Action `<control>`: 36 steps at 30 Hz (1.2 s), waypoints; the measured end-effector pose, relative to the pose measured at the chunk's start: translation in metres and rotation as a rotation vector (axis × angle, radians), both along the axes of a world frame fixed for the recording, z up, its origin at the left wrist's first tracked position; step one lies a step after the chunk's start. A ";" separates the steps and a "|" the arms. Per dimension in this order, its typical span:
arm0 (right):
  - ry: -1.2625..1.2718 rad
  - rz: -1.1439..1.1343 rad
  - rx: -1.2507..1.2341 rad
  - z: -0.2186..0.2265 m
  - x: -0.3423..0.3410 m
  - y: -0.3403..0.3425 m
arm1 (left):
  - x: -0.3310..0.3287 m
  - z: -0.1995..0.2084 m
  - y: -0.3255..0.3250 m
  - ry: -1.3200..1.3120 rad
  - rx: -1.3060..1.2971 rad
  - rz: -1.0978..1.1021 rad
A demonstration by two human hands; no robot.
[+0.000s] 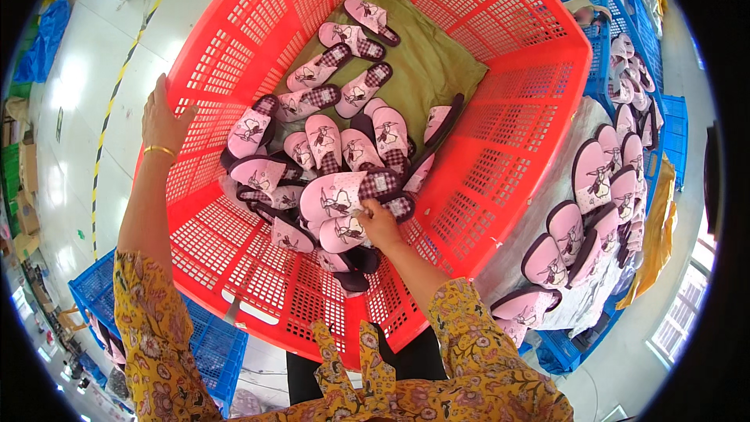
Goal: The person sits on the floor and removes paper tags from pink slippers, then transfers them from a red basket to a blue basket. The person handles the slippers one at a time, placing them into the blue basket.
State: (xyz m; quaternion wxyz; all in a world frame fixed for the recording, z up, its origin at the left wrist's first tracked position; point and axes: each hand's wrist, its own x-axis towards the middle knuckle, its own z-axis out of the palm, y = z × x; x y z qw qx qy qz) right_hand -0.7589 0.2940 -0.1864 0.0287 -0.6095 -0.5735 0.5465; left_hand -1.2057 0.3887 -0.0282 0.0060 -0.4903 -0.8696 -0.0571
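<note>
A large red perforated plastic basket [500, 180] stands in front of me with many pink slippers inside. My right hand [380, 224] is closed on a pair of pink slippers [332, 197] over the near part of the pile. They have a dark cartoon print and checked linings. My left hand [162, 121] grips the basket's left rim, its thumb on the inner side. More pink slippers [321, 139] lie loosely heaped below the held pair. A few slippers [372, 16] rest farther back on an olive-green cloth [426, 39] lining the basket floor.
At the right, rows of pink slippers [594, 176] lie on a plastic-covered surface, beside blue crates [598, 55] and a yellow cloth [656, 227]. A blue crate [199, 344] stands at the near left. Yellow-black tape [115, 101] marks the pale floor.
</note>
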 end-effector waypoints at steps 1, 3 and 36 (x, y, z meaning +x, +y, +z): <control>0.007 -0.021 0.011 -0.004 0.001 0.004 | -0.005 0.002 0.009 -0.059 -0.065 0.065; 0.038 -0.056 0.006 -0.010 0.006 0.013 | -0.013 0.008 0.029 -0.151 -0.193 0.148; 0.156 0.410 0.425 -0.063 -0.010 0.112 | -0.012 0.005 0.053 -0.039 -0.302 0.295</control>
